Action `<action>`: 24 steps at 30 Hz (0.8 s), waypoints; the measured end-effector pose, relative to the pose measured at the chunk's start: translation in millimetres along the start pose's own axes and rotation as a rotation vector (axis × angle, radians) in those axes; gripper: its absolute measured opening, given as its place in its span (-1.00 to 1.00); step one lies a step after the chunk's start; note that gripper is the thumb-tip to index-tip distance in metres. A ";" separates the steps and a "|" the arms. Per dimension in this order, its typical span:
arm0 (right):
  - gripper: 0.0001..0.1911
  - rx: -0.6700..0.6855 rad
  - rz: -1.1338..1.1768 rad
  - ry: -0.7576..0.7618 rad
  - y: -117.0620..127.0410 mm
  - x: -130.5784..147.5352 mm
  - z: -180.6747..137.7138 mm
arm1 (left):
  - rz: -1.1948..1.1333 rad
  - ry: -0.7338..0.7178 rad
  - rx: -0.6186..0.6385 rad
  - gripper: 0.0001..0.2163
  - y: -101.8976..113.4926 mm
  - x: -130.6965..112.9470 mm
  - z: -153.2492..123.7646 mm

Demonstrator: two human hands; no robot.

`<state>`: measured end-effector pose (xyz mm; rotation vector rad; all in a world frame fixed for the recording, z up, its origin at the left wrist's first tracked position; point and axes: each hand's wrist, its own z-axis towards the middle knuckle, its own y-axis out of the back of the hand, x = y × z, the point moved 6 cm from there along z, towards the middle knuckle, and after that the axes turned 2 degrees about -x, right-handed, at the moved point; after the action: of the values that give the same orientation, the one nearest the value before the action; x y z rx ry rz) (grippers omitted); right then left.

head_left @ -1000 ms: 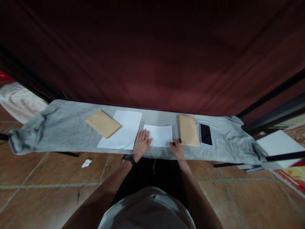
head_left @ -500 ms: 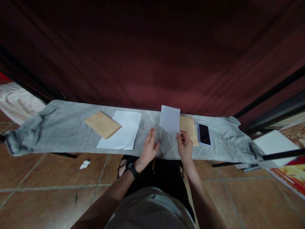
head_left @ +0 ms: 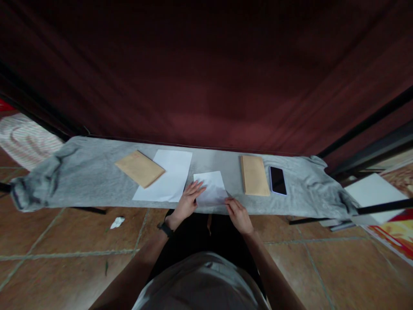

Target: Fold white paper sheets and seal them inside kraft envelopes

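A folded white sheet point(head_left: 209, 183) lies on the grey cloth point(head_left: 87, 172) in front of me. My left hand point(head_left: 187, 201) rests flat on its left edge, fingers stretched out. My right hand point(head_left: 238, 212) touches the sheet's near right corner with its fingertips, fingers extended. A larger white sheet point(head_left: 167, 176) lies to the left, with a brown envelope point(head_left: 139, 168) partly on top of it. Another brown envelope point(head_left: 254, 175) lies to the right of the folded sheet.
A black phone point(head_left: 278, 181) lies beside the right envelope. A dark red curtain point(head_left: 206, 77) hangs behind the cloth-covered bench. A crumpled white scrap point(head_left: 117, 222) is on the tiled floor. A white board point(head_left: 374, 191) sits at the far right.
The folded sheet, lifted upright by my right hand half a second ago, now lies flat on the cloth again, turned narrower. Both hands have come down onto it.
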<state>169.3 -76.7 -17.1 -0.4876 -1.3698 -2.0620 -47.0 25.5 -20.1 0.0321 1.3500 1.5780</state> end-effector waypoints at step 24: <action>-0.59 0.100 0.085 -0.023 -18.4 -28.0 5.5 | -0.084 0.001 0.199 -0.40 -9.4 0.7 2.8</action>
<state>177.8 -58.6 -44.6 -0.5189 -1.4332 -1.9152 -39.6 26.7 -26.5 0.0947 1.4857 1.3701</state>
